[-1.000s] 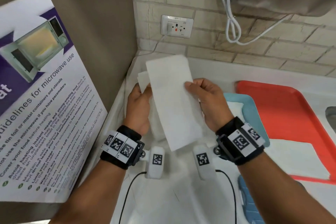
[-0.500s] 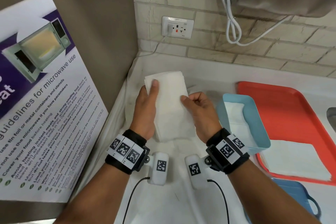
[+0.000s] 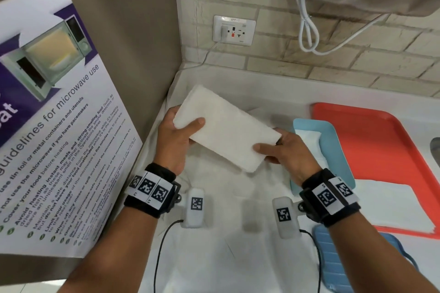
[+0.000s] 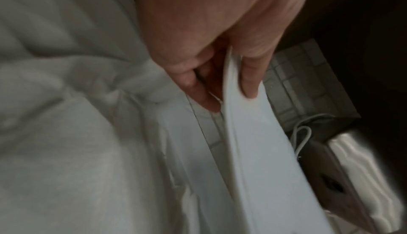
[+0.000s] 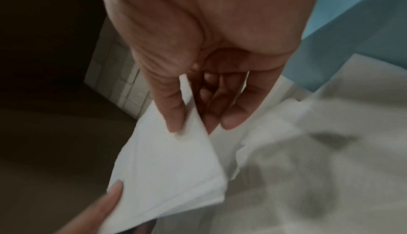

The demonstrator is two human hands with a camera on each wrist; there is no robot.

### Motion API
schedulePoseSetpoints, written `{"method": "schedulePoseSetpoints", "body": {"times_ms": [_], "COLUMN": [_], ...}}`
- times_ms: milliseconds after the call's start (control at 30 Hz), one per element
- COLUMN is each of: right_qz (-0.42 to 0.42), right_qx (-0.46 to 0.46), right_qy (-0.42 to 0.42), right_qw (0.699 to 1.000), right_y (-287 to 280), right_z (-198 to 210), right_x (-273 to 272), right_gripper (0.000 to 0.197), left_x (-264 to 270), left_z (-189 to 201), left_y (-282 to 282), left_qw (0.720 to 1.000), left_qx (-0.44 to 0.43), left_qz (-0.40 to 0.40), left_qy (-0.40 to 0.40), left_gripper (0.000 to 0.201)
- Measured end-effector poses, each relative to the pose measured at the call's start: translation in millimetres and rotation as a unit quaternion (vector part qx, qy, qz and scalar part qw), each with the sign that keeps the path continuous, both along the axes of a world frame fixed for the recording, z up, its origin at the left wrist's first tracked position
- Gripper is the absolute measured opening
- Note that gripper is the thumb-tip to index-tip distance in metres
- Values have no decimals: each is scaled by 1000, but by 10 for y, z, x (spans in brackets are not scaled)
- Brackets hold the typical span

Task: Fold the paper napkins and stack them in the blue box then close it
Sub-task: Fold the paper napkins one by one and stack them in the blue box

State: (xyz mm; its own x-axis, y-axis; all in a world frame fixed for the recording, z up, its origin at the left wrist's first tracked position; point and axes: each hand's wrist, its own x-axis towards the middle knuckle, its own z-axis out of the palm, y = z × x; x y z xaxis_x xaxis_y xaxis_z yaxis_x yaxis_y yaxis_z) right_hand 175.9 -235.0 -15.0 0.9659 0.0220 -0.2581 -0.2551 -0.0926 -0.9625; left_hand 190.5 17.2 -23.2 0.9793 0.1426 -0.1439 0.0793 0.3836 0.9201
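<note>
Both my hands hold one folded white paper napkin above the cloth-covered counter, tilted from upper left to lower right. My left hand pinches its left end, thumb on top; the left wrist view shows the napkin between thumb and fingers. My right hand pinches its right end, and the right wrist view shows the thumb pressed on the napkin. The light blue box stands open just right of my right hand with a folded napkin inside. Its darker blue lid lies near the front edge.
A red tray right of the box carries a flat white napkin. A microwave poster leans at the left. A brick wall with a socket and a hanging white cable stands behind. White cloth covers the counter.
The long napkin was folded in half against the counter, then lifted. Now both hands hold it up, turned slantwise and nearer the blue box.
</note>
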Motion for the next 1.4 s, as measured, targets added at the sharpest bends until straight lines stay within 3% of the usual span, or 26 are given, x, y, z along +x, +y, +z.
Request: {"method": "schedulePoseSetpoints", "body": {"times_ms": [200, 367, 433, 600, 733, 833, 1000, 1200, 1400], "right_qz": [-69, -46, -49, -55, -46, -53, -69, -37, -58], "right_qx": [77, 108, 105, 56, 29, 23, 19, -33, -3], "right_qy": [-24, -18, -17, -42, -24, -1, -27, -12, -56], "right_qw": [994, 993, 993, 996, 998, 998, 997, 999, 997], "right_y": [33, 155, 172, 114, 122, 114, 103, 100, 42], "right_z": [-128, -279, -346, -445, -567, -613, -566, -523, -158], "right_x": [-34, -51, -71, -58, -95, -117, -86, -169, -304], "right_gripper": [22, 71, 69, 36, 35, 29, 33, 29, 28], "left_x": [-16, -39, -48, -88, -93, -89, -88, -53, 14], "left_z": [-187, -313, -366, -363, -435, -457, -408, -463, -52], "left_y": [86, 78, 98, 146, 128, 93, 79, 120, 3], "left_qw": [984, 966, 963, 968, 957, 951, 966, 944, 970], "left_qx": [156, 239, 256, 239, 278, 301, 252, 317, 223], "left_qz": [-82, -96, -82, -67, -78, -67, -50, -91, -87], "left_qy": [-13, -28, -29, -36, -12, 13, -12, 13, -48], "left_gripper": [42, 27, 25, 30, 47, 41, 29, 33, 42]}}
